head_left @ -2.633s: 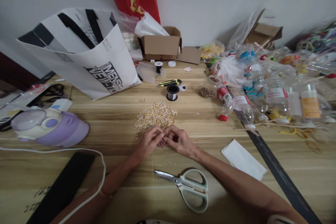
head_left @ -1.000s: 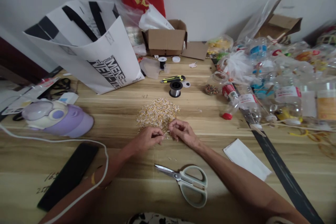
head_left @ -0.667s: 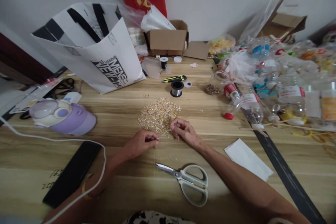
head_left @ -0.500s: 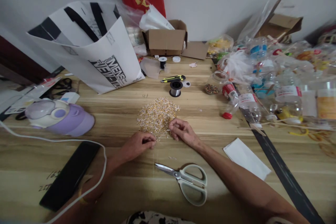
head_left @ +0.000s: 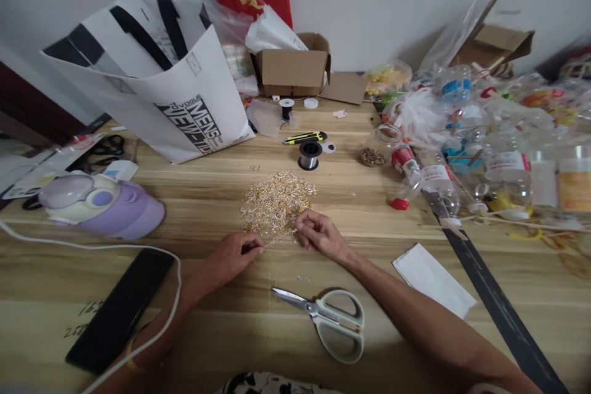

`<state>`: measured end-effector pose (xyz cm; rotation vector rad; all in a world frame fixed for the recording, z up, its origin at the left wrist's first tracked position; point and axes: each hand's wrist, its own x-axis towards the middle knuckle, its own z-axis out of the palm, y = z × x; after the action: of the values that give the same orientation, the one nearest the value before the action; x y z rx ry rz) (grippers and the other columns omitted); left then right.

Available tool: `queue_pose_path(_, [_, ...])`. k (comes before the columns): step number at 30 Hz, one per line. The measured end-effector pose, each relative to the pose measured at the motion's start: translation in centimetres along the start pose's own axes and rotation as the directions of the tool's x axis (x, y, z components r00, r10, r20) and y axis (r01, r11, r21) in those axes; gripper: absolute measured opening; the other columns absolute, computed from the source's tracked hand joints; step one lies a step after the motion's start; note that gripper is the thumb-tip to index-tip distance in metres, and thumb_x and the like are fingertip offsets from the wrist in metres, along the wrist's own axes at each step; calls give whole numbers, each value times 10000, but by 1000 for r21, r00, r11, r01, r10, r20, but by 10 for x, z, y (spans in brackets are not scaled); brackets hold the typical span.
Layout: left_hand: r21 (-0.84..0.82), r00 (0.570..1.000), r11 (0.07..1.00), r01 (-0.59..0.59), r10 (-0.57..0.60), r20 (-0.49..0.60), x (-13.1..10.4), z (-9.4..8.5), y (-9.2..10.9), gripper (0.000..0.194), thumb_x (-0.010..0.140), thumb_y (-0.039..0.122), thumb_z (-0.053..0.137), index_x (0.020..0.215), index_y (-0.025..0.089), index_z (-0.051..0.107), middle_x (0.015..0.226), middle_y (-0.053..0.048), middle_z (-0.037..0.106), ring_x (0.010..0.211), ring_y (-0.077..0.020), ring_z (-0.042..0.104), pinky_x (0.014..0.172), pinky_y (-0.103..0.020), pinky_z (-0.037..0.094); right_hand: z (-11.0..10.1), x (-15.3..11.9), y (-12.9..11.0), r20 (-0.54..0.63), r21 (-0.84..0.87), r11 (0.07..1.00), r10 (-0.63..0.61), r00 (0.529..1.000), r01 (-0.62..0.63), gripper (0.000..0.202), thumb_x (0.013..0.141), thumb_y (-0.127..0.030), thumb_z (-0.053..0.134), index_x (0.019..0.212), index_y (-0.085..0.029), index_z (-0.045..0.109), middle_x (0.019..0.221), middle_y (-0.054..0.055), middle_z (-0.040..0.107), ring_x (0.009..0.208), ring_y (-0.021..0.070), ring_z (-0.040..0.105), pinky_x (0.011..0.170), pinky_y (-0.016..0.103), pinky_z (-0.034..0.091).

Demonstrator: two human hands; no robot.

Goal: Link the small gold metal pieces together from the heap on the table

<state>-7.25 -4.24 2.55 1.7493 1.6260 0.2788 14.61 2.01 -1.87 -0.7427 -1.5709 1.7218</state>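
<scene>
A tangled heap of thin gold-and-silver beaded strand [head_left: 277, 200] lies on the wooden table in front of me. At its near left edge, my left hand [head_left: 237, 252] pinches the end of a thin strand [head_left: 279, 238] between thumb and fingers. That strand runs up to my right hand [head_left: 321, 235], whose fingers are closed on it at the heap's near right edge. Whether the strand is beads or twisted wire is too small to tell. Scissors with pale handles [head_left: 339, 323] lie below the hands, near a short loose piece [head_left: 303, 278].
Behind the heap are a wire spool [head_left: 309, 156] and a yellow-black utility knife [head_left: 305, 137]. A black phone [head_left: 120, 311] and white cable [head_left: 180, 283] lie left, by a purple device [head_left: 106, 206]. Plastic bottles [head_left: 503, 166] crowd the right; a folded white paper [head_left: 434, 280] lies nearer.
My left hand has moved slightly left, away from my right hand, and a strand now shows stretched between them. My right hand has barely moved. The view has shifted a little.
</scene>
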Motion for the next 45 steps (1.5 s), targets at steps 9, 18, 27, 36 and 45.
queue_pose_path(9, [130,999,991,32,-35,15,-2,-2,-1,198,794,287,493,750,178,652,757,-34,688,723,-182,599,661,-263,383,0,-3,8,79,-171,985,-4,997,18,264,879,-415,500,797,-165,497,509,-62,432,419,60,382,413,171,295])
queue_pose_path(18, [283,994,954,100,-109,17,-4,-6,11,135,767,300,571,714,191,631,703,-20,641,682,-182,570,641,-261,357,0,-4,4,116,-354,931,-57,992,95,191,889,-324,487,788,-167,526,579,-41,429,516,79,356,491,196,275])
queue_pose_path(27, [307,991,950,55,-16,-129,8,-9,16,154,823,207,480,747,192,613,780,-25,655,742,-176,580,683,-263,384,0,-3,3,132,-411,905,-62,989,112,212,887,-331,478,783,-161,551,606,-27,448,522,86,361,483,198,276])
queue_pose_path(36, [154,947,975,-159,195,-255,23,-8,-5,130,821,181,518,753,174,628,797,-32,652,804,-168,570,759,-270,425,-1,-3,-2,148,-345,934,-44,988,93,212,862,-343,518,762,-161,557,560,-48,397,491,77,327,469,194,263])
queue_pose_path(45, [60,947,946,-319,321,-21,15,0,7,120,804,191,565,723,162,648,747,-28,638,759,-152,559,729,-268,415,-3,-2,0,185,-308,949,-8,983,66,219,853,-344,536,760,-148,563,555,-50,392,493,73,322,465,196,252])
